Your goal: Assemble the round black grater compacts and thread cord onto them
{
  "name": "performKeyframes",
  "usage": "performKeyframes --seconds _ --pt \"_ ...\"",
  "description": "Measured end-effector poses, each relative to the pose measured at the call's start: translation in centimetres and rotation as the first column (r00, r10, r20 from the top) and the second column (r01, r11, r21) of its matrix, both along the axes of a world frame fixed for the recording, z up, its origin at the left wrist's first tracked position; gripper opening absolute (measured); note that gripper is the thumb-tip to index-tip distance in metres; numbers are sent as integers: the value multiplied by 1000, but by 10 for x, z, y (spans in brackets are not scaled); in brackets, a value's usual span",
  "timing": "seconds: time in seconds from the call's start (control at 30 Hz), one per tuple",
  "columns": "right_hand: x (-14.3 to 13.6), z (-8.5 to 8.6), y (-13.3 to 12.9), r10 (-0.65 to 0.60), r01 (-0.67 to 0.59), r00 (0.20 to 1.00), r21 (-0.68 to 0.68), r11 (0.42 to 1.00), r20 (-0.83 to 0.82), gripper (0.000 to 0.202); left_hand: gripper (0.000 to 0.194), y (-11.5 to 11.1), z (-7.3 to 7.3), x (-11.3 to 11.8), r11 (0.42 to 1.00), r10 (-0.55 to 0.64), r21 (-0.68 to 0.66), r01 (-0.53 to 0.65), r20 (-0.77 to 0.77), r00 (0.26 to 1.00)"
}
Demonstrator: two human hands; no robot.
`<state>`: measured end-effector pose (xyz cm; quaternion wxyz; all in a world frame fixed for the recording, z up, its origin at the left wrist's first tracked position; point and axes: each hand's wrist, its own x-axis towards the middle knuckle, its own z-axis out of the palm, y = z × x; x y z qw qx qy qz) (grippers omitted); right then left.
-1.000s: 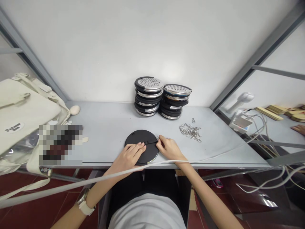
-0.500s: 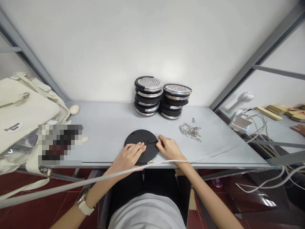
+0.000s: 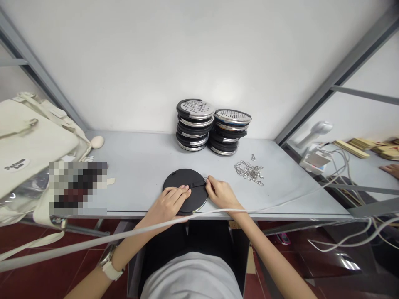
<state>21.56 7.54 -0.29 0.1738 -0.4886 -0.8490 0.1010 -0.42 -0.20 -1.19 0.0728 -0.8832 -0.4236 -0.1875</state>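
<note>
A black round disc (image 3: 177, 177) lies near the front edge of the grey table, with a short black strap (image 3: 196, 184) running from its middle to its right rim. My left hand (image 3: 171, 202) holds the disc from the lower left, fingers flat on top by the strap and thumb at the near edge. At the strap's outer end, my right hand (image 3: 220, 192) pinches a small metal clip; its thin wire loop shows beside the fingertips, and the rest is hidden. Several loose metal snap clips (image 3: 249, 171) lie in a pile to the right.
Two stacks of round metal graters with black rims, a left stack (image 3: 196, 124) and a right stack (image 3: 229, 132), stand by the wall. A white cable (image 3: 140, 229) crosses in front of my forearms. A cream bag (image 3: 34, 145) sits left. Beyond the right frame is another person's hand (image 3: 391, 169).
Almost nothing differs. My right fingers have shifted very slightly at the strap's end; the disc and my left hand stay in place.
</note>
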Motion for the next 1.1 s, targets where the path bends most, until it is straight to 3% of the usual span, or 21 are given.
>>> performKeyframes --seconds 0.33,1.1 --pt "1 -1 2 -3 3 1000 9 1000 6 29 57 1 0 0 1000 -7 -7 7 2 1000" --pt "-1 -2 2 -13 13 995 -4 1000 -102 19 57 1 -1 -1 1000 -11 11 11 -3 1000"
